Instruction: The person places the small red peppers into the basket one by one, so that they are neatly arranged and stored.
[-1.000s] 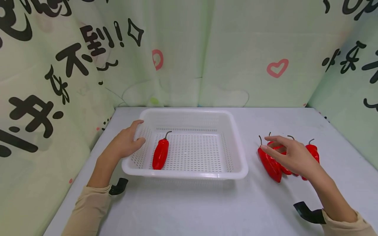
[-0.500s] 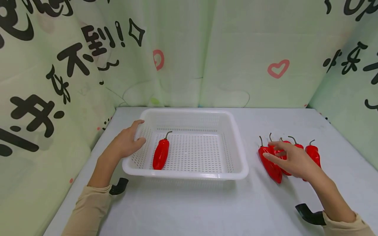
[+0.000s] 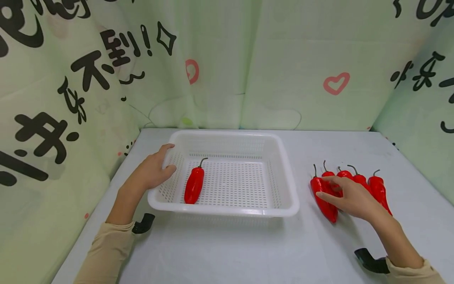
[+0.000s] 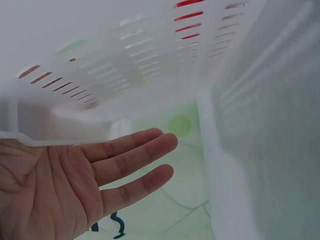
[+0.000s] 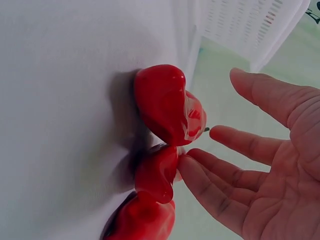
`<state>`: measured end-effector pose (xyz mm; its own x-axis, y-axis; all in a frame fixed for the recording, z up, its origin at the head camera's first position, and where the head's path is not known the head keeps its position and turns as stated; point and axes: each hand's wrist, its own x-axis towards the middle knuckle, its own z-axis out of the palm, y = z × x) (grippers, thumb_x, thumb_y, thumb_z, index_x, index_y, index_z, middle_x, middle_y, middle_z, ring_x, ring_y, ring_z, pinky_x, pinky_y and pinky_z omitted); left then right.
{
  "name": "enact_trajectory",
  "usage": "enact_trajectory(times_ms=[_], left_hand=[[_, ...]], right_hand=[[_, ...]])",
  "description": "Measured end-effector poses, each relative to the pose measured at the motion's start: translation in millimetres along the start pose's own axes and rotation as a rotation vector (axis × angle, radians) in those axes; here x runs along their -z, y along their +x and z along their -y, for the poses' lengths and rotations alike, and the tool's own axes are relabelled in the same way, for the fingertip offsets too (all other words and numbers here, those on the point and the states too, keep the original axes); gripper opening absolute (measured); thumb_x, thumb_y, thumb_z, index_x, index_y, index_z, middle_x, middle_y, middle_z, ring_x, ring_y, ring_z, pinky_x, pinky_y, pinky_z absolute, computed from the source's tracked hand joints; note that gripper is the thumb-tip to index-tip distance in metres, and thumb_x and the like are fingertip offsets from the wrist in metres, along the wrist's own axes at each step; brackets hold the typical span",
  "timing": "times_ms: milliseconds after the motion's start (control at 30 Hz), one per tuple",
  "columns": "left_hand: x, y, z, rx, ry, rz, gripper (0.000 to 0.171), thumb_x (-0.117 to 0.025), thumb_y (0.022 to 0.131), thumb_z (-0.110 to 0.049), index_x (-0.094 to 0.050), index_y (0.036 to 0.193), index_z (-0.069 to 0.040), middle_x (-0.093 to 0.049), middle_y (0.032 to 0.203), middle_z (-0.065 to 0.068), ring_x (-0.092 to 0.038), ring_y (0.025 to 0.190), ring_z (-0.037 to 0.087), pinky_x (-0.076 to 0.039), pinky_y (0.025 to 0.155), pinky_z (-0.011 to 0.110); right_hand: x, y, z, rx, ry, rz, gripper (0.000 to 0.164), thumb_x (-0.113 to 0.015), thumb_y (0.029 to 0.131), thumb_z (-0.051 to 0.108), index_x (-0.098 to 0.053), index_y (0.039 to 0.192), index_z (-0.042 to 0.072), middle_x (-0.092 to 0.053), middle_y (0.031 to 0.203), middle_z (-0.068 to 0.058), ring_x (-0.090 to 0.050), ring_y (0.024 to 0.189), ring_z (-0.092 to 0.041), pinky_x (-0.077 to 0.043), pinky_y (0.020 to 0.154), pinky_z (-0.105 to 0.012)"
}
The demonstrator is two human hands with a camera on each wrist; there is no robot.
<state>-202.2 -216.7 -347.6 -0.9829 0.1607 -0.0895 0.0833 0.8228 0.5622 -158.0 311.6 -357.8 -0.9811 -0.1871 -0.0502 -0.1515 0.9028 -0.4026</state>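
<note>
A white plastic basket (image 3: 227,211) with slotted walls stands on the table, one red pepper (image 3: 194,184) lying inside at its left. My left hand (image 3: 150,171) holds the basket's left rim, thumb and forefinger over it; the left wrist view shows the other fingers (image 4: 135,155) straight below the rim. At the right lies a bunch of red peppers (image 3: 325,205) with dark stems. My right hand (image 3: 349,197) hovers over them, thumb apart from the fingers. In the right wrist view a fingertip is close to a pepper (image 5: 157,172); contact is unclear. The hand partly hides the bunch.
The white-covered table (image 3: 227,248) has a printed green curtain (image 3: 283,59) along its back and sides. A strip of table separates the basket from the peppers. Black camera mounts (image 3: 370,260) stick out from both sleeves.
My right hand has moved slightly down and left over the peppers, and more of their stems show. The left hand and the basket have stayed in place.
</note>
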Motion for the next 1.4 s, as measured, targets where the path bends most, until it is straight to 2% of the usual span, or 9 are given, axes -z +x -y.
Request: enact_trajectory(times_ms=[267,600,967,1267,1400], left_hand=[[-0.2,0.2,0.4,-0.004,0.000,0.001,0.070,-0.050,0.098,-0.022,-0.022,0.161,-0.011,-0.062,0.126,0.025,-0.069,0.086,0.030,-0.063,0.070,0.045],[-0.5,-0.3,0.8,0.002,-0.004,-0.002,0.070,-0.050,0.098,-0.022,-0.022,0.161,-0.012,-0.062,0.126,0.024,-0.069,0.083,0.028,-0.063,0.069,0.044],[0.7,1.1,3.8,-0.046,-0.004,-0.016,0.068,-0.049,0.099,-0.023,-0.024,0.160,-0.008,-0.063,0.124,0.025,-0.068,0.085,0.028,-0.062,0.071,0.042],[0.0,-0.1,1.9,-0.031,-0.026,-0.002,0.069,-0.048,0.098,-0.022,-0.023,0.160,-0.009,-0.062,0.125,0.025,-0.068,0.084,0.027,-0.062,0.069,0.041],[0.8,-0.4,1.5,-0.030,-0.026,-0.004,0.069,-0.048,0.098,-0.022,-0.023,0.161,-0.009,-0.062,0.126,0.025,-0.068,0.085,0.028,-0.062,0.069,0.041]], right_hand=[[-3.9,3.1,0.9,-0.006,-0.013,0.014,0.074,-0.084,0.083,0.029,-0.053,0.140,-0.008,-0.059,0.124,-0.035,-0.054,0.112,-0.052,-0.063,0.069,-0.051],[-11.1,4.8,3.2,0.031,-0.034,0.027,0.073,-0.087,0.079,0.021,-0.056,0.139,-0.003,-0.058,0.125,-0.035,-0.054,0.110,-0.052,-0.062,0.066,-0.051],[-11.5,5.6,1.2,-0.007,-0.012,0.050,0.074,-0.085,0.081,0.026,-0.052,0.143,0.000,-0.060,0.119,-0.034,-0.056,0.106,-0.050,-0.062,0.064,-0.047],[-15.1,6.2,-0.5,-0.002,-0.002,0.026,0.072,-0.085,0.081,0.026,-0.054,0.141,-0.001,-0.063,0.112,-0.029,-0.059,0.099,-0.043,-0.062,0.063,-0.043],[-13.6,6.6,1.5,0.008,0.003,0.010,0.073,-0.085,0.081,0.025,-0.054,0.141,-0.001,-0.063,0.112,-0.030,-0.060,0.098,-0.043,-0.062,0.062,-0.042]])
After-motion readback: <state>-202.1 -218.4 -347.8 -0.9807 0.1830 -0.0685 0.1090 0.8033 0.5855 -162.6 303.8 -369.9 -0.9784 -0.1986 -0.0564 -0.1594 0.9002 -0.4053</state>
